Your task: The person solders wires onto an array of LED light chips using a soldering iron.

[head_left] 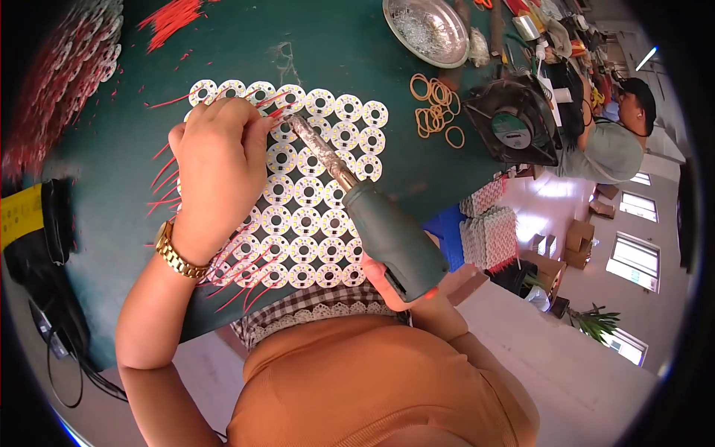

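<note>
A sheet of round white LED boards (309,191) with ring-like holes lies on the green table in front of me. Thin red wires (246,281) are attached along its left and near parts. My left hand (220,145), with a gold watch at the wrist, is over the upper left boards, its fingers pinched on a red wire (280,112). My right hand (385,284) grips a dark green soldering gun (391,235) from below. The gun's crusted metal tip (298,123) reaches the boards just right of my left fingertips. The exact contact is too small to tell.
Loose red wires (173,18) and stacked wired boards (71,82) lie at the far left. A metal bowl (426,30), rubber bands (436,104) and a black fan (514,123) are at the far right. A black-and-yellow device (33,223) stands left. Another person (607,145) sits beyond.
</note>
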Demonstrator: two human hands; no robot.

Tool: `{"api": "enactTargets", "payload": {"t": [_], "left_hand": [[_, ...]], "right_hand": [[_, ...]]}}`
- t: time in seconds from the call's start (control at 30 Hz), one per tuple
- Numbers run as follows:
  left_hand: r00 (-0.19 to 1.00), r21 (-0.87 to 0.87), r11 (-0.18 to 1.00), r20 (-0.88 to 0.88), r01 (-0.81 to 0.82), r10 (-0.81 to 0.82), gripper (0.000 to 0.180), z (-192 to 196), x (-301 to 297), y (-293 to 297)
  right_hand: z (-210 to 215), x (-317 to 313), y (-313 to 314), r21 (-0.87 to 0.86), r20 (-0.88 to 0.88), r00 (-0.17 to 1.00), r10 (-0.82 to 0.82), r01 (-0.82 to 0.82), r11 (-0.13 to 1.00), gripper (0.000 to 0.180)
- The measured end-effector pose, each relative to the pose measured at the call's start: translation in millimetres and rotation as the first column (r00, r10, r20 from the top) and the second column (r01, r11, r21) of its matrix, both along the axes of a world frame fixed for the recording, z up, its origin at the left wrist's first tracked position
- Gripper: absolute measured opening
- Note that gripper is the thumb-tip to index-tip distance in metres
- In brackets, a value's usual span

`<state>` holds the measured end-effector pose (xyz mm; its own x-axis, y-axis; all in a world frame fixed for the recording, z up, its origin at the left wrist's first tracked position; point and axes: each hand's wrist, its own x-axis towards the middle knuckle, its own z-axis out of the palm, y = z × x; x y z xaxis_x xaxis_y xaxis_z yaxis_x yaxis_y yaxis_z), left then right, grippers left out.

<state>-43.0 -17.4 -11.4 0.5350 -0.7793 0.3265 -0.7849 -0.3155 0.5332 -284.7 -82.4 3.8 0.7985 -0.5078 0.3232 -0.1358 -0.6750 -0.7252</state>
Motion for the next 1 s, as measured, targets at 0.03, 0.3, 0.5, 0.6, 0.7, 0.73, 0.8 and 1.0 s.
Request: {"api": "enactTargets", "payload": {"t": [0.03, 0.3, 0.5, 0.6, 0.7, 0.73, 0.8, 1.0], "left_hand": [[1.000, 0.000, 1.000, -0.001, -0.003, 0.003, 0.008, 0.0, -0.2, -0.1], [1.000, -0.004, 1.000, -0.005, 0.006, -0.006, 0.010, 0.3, -0.1, 0.0], [1.000, -0.016, 1.000, 0.005, 0.001, -0.001, 0.011, 0.3, 0.2, 0.4], [1.000, -0.003, 1.000, 0.012, -0.006, 0.006, 0.011, -1.3, 0.0, 0.5], [1.000, -0.015, 1.000, 0.010, -0.008, 0.008, 0.011, -1.9, -0.5, 0.8], [1.000, -0.015, 1.000, 0.012, -0.002, 0.002, 0.011, -0.8, -0.1, 1.2], [0.999, 0.002, 1.000, -0.041, 0.016, -0.016, 0.011, 2.0, 0.6, 2.3], [0.993, 0.010, 0.994, -0.049, 0.108, -0.107, 0.007, 6.2, -3.7, 8.7]], "right_hand": [[0.9, -0.3, -1.1, 0.004, -0.013, 1.000, 0.026, -0.026, 1.000, 0.027], [-6.1, -9.3, 7.4, 0.365, -0.071, 0.997, 0.001, 0.025, 0.930, 0.024], [-29.5, -30.4, 5.3, 0.413, -0.168, 0.984, 0.057, 0.018, 0.910, 0.031], [-28.0, -33.0, 9.6, 0.417, -0.089, 0.995, 0.051, -0.010, 0.909, 0.043], [-15.4, -33.5, 16.4, 0.405, -0.033, 0.999, -0.034, 0.045, 0.913, 0.050], [-13.2, -34.0, 18.5, 0.504, -0.033, 0.998, -0.061, 0.069, 0.861, 0.053], [-13.2, -37.0, 14.1, 0.529, 0.059, 0.997, -0.046, 0.007, 0.848, 0.054], [-31.7, -44.7, 19.6, 0.702, 0.108, 0.984, -0.145, 0.027, 0.711, 0.056]]}}
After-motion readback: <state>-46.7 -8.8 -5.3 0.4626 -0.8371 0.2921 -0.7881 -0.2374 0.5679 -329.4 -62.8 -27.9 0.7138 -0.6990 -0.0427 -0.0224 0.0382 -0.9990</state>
